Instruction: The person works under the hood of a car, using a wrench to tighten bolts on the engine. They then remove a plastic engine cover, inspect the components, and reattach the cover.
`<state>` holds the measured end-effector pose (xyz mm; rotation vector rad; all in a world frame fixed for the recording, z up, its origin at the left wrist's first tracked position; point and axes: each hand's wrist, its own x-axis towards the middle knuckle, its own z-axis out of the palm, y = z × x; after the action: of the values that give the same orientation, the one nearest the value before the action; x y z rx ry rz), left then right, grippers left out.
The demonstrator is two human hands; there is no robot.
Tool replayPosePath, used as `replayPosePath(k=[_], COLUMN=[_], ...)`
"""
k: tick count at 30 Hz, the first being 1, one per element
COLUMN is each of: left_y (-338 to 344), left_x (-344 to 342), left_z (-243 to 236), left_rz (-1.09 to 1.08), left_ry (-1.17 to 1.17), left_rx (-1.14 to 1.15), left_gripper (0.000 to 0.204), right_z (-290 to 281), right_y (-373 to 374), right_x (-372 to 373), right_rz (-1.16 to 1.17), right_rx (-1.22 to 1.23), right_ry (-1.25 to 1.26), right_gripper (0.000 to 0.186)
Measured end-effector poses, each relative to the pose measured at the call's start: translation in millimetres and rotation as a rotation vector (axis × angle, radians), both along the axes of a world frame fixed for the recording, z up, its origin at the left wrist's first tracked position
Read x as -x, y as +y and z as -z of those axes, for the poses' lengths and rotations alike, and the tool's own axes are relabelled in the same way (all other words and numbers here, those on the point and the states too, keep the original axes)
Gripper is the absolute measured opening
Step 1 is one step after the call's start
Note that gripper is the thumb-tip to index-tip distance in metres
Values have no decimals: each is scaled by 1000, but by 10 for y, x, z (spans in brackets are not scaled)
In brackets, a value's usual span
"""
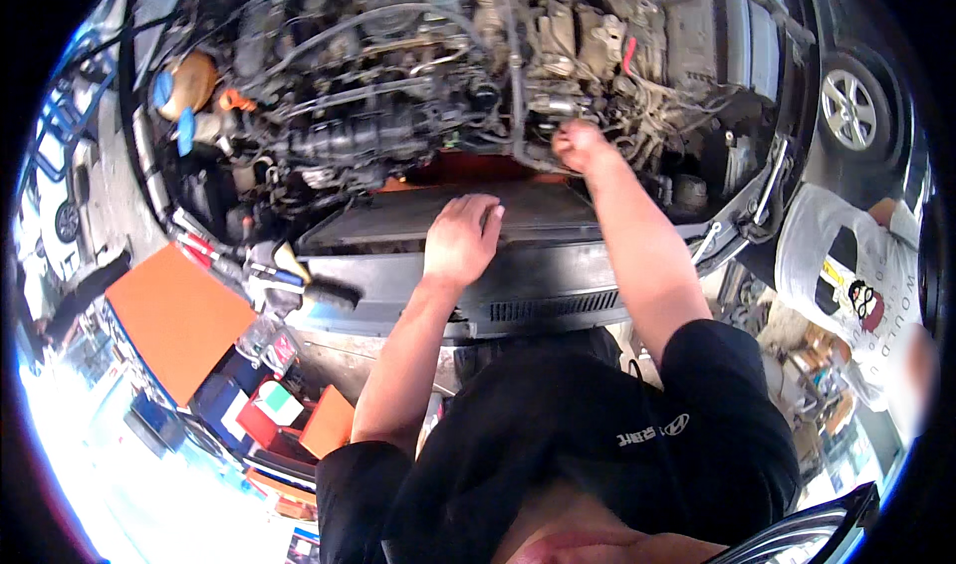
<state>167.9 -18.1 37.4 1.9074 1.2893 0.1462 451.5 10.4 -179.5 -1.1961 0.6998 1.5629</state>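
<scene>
Below me is an open car engine bay, with the dusty engine [378, 126] across its far side. My left hand [463, 237] rests palm down over the flat dark radiator [368, 224], its fingers stretched out and holding nothing I can see. Further forward and to the right, my right hand [580, 148] is closed beside a long dark hose [516, 96], among pipes and wiring. What its curled fingers grip, if anything, is hidden. A red piece [629, 56] shows among the parts beyond it.
The black front panel [548, 300] runs between my body and the radiator. Hand tools [199, 245] and a brush [334, 293] lie at its left. An orange board [179, 315] is at lower left. A person in a white shirt [812, 235] stands at right, near a car wheel [851, 111].
</scene>
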Motion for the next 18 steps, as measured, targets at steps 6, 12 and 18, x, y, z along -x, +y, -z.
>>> replayPosePath(k=[6,12,18], left_y=[-792,-1574,-2283], left_x=[925,1396,1871], left_z=[-396,-284,-198], left_rz=[-214,-432,-553], left_ry=[-263,-353,-337], left_rx=[-288,-203,31], left_gripper=[15,12,12], right_z=[-1705,-2636,-2625], right_y=[-440,-1479,-1517], right_x=[75,1167,2566], right_rz=[-485,-842,-1273], right_rx=[-161,-458,-966], right_ry=[-455,-966,-1327], right_gripper=[25,69,59])
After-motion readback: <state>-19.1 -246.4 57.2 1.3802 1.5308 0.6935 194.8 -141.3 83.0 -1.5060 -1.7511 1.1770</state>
